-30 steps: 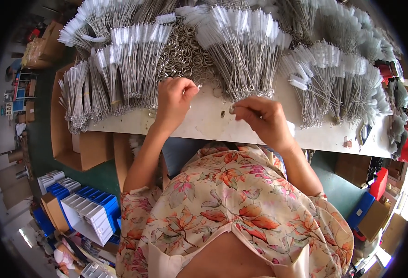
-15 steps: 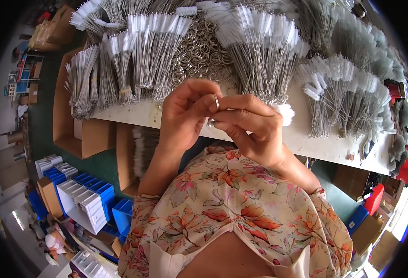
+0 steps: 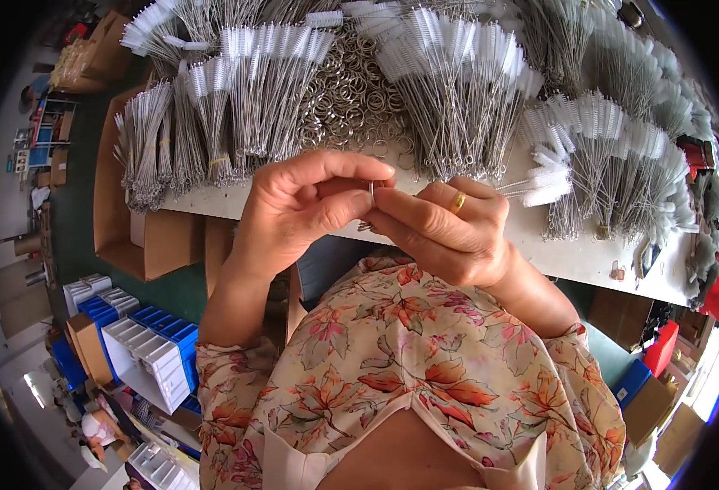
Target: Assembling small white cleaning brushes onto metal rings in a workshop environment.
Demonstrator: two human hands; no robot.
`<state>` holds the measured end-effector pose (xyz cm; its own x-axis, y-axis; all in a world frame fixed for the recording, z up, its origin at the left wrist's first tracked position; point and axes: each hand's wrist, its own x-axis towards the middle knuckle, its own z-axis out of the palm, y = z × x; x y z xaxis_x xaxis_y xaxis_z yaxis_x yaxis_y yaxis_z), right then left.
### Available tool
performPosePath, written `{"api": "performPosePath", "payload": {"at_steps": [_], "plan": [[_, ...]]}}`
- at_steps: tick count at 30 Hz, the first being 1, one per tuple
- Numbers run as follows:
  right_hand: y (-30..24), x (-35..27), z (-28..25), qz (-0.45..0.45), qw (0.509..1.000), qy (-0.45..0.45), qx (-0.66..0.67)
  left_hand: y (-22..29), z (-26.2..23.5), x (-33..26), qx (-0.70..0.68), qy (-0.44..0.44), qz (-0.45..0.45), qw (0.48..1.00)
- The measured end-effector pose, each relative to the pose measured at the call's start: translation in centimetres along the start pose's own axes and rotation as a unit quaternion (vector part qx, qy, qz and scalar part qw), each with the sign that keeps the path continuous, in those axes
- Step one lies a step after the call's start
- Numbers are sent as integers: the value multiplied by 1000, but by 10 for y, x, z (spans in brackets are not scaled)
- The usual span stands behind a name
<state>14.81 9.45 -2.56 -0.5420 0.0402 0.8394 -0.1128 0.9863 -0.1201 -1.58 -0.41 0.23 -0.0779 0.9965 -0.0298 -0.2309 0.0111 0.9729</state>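
Observation:
In front of my chest, my left hand (image 3: 294, 208) is closed, with thumb and forefinger pinching a thin metal split ring (image 3: 372, 191). My right hand (image 3: 453, 233), wearing a gold ring (image 3: 458, 202), is closed too, its fingertips meeting the split ring from the other side. Small wire loops (image 3: 365, 226) stick out below its fingers. White-bristled wire brushes (image 3: 549, 186) stretch out to the right behind that hand, their wires running toward it; the middle of them is hidden by the fingers.
On the white table (image 3: 539, 245) stand bundles of wire brushes (image 3: 457, 98), with more bundles (image 3: 261, 90) at the left. Between them lies a heap of metal rings (image 3: 351, 90). Cardboard boxes (image 3: 163, 245) sit below the left table edge, near blue and white crates (image 3: 151, 351).
Both hands have shifted slightly, the left one leftward, with the split ring turned more edge-on. The right hand has rolled, showing its gold ring, and the brush heads behind it have swung out rightward.

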Motion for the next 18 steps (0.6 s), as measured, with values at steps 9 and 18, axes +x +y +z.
{"api": "performPosePath", "payload": {"at_steps": [9, 18], "plan": [[-4, 25, -26, 519, 674, -33, 524, 2, 8, -1, 399, 62, 360, 841], [-3, 33, -13, 531, 606, 11, 592, -4, 5, 6, 418, 90, 419, 801]]}}
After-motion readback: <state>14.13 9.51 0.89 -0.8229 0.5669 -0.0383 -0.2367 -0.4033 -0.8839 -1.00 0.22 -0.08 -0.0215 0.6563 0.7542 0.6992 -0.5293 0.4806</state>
